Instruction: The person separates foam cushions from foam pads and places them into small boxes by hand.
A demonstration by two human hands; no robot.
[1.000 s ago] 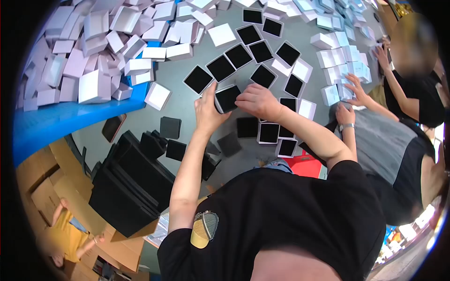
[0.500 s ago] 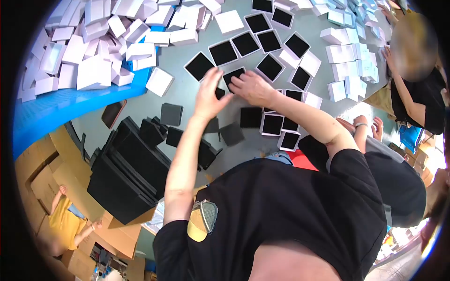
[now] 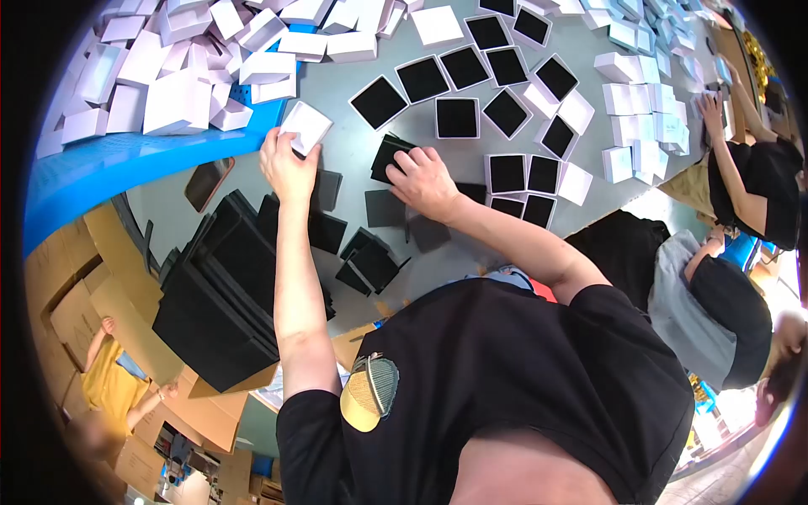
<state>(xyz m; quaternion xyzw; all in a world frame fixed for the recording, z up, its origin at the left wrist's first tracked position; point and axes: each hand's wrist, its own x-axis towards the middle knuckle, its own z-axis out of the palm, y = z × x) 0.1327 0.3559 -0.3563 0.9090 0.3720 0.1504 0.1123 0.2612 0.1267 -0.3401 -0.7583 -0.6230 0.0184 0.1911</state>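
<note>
My left hand [image 3: 289, 171] grips a white box [image 3: 307, 124] beside the blue tray's edge, thumb on its near side. Under the fingers of my right hand [image 3: 425, 181] are thin black foam pieces [image 3: 390, 157], slightly fanned. Just beyond that hand lies a white box with a black insert [image 3: 457, 118]. More black-filled white boxes [image 3: 423, 79] form a curved group across the grey table. Loose black pieces [image 3: 385, 208] rest between my forearms.
A blue tray [image 3: 160, 160] at the left holds many white boxes. Black foam sheets [image 3: 223, 295] are stacked at the lower left. Pale boxes [image 3: 627, 101] stand at the right. Co-workers [image 3: 745, 181] are at the right, and a person in yellow [image 3: 118, 383] is at the lower left.
My left hand has moved left onto a white box. My right hand has left the black-filled box, which now lies flat, and is on black pieces. The view has shifted slightly.
</note>
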